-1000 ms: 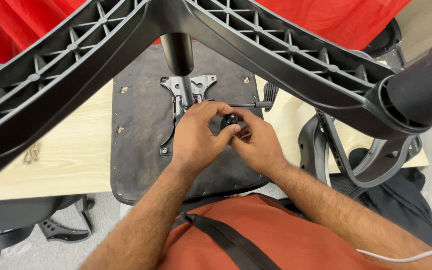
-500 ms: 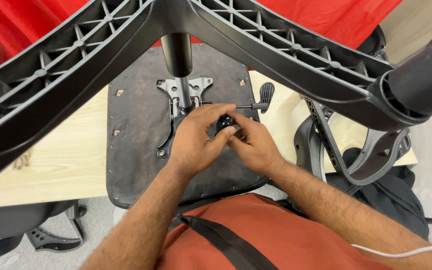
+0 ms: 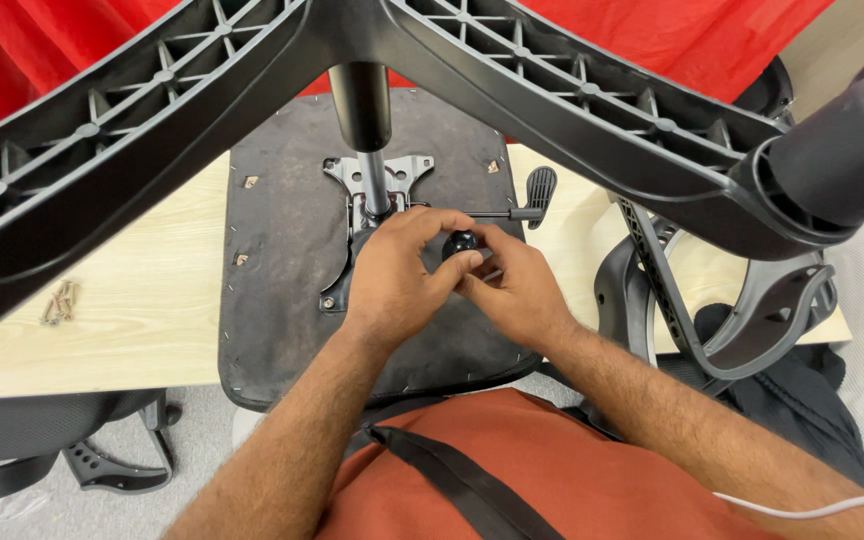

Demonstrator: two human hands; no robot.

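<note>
Left hand [image 3: 392,275]: lies palm down on the mounting plate of the upturned chair seat; thumb and fingertips pinch a round black knob.
Right hand [image 3: 512,285]: closed around the underside of the same knob, fingers curled, touching the left hand's fingertips.
Black knob [image 3: 460,243]: small, round, glossy; held between both hands, just below the lever rod and just right of the metal post.
Mounting plate [image 3: 377,180]: grey metal, fixed to the middle of the seat underside; its lower part is hidden by the left hand.
Metal post [image 3: 374,180]: thin, bright shaft rising from the plate into a thick black cylinder [image 3: 360,105] above it.
Lever [image 3: 527,205]: thin rod running from the plate to the right, ending in a flat black ribbed paddle beyond the seat edge.
Chair seat [image 3: 282,260]: dark, upside down, lying on the desk; its near edge overhangs toward the person.
Chair base [image 3: 572,100]: black ribbed legs spreading left and right across the top of the view, above the seat.
Desk [image 3: 102,320]: light wood surface under the seat.
Screws [image 3: 60,300]: small cluster on the desk, well left of the seat.
Armrest frame [image 3: 742,320]: black, curved, standing at the right edge of the desk.
Red cloth [image 3: 712,30]: backdrop behind the chair base.
</note>
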